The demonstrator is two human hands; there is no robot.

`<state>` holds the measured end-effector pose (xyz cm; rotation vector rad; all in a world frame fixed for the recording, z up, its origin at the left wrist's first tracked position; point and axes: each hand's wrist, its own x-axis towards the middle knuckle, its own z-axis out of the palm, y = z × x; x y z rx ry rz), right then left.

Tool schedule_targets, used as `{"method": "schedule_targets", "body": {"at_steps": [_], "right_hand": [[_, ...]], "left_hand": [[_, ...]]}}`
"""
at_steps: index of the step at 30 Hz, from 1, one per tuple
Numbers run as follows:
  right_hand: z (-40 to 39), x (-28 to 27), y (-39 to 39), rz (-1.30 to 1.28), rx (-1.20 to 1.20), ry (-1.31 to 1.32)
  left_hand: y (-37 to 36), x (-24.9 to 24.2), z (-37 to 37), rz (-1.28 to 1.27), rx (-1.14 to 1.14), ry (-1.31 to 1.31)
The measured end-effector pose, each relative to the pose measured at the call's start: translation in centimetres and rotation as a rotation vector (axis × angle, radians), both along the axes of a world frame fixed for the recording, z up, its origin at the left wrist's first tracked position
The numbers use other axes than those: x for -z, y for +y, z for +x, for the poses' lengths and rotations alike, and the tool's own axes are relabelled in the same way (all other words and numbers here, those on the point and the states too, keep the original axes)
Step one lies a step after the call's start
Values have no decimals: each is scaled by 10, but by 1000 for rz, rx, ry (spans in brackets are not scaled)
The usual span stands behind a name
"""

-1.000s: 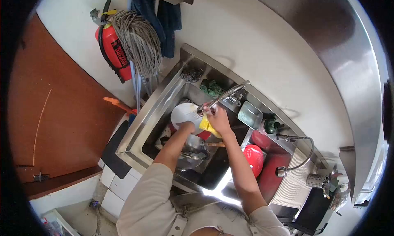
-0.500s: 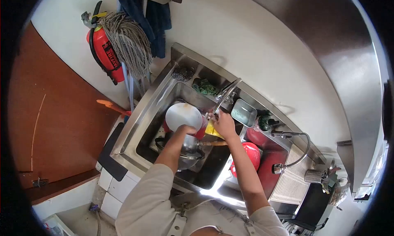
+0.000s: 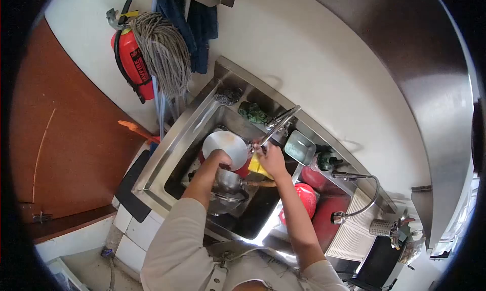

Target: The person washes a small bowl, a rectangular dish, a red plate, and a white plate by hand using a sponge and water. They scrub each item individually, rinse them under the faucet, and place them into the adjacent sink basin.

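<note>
My left hand [image 3: 220, 159] is closed at the near rim of a round, pale bowl [image 3: 223, 139] in the left sink basin; its fingertips are partly hidden. My right hand [image 3: 272, 160] is beside the spout end of the faucet [image 3: 280, 123], its fingers curled. A yellow cloth [image 3: 258, 166] hangs from under this hand, over the basin. Below the bowl sits a steel pot [image 3: 229, 180] with a wooden handle [image 3: 260, 183]. Something red shows under the bowl.
Red dishes [image 3: 305, 200] fill the right basin, next to a ribbed drainboard [image 3: 352, 222]. A metal tray [image 3: 300, 147], a green bottle [image 3: 329, 162], a green scrubbing cloth [image 3: 253, 112] and a steel scourer [image 3: 228, 95] line the back ledge. A second faucet [image 3: 373, 200] arches at right.
My left hand has moved slightly up over the bowl's near rim, and the bowl looks more tilted. My right hand stays by the spout with the yellow cloth. The view has shifted a little.
</note>
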<state>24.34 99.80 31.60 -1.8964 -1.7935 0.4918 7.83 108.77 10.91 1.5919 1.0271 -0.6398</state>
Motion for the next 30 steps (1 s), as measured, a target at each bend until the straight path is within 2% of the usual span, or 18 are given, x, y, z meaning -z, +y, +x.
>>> {"method": "schedule_targets", "body": {"at_steps": [3,7,15,18,19,21,23,26,30], "right_hand": [[-7,-19,0,-44,-26,68],[-12,-22,1,-38,-77,205],[-12,-10,-4,-18,-14,77],[-8,4,-6,-37,28,-95],[-4,13,-5,42,-14,-94],[-14,-9,-6,-69,16,-118],[-18,-12,-5,-93,19,-154],[-16,-5,-5,-19,24,8],[-19,-10,-4,-24,-12,-96]], "left_hand": [[6,-21,-22,28,-21,43],[2,-25,-27,23,1,69],[-17,-16,0,0,43,48],[-25,-5,10,-44,63,-19],[-23,0,16,-78,91,-67],[-22,11,25,-120,135,-41],[-22,15,33,-102,111,-69],[-22,19,42,-78,64,-117],[-22,26,33,-28,-6,-142]]}}
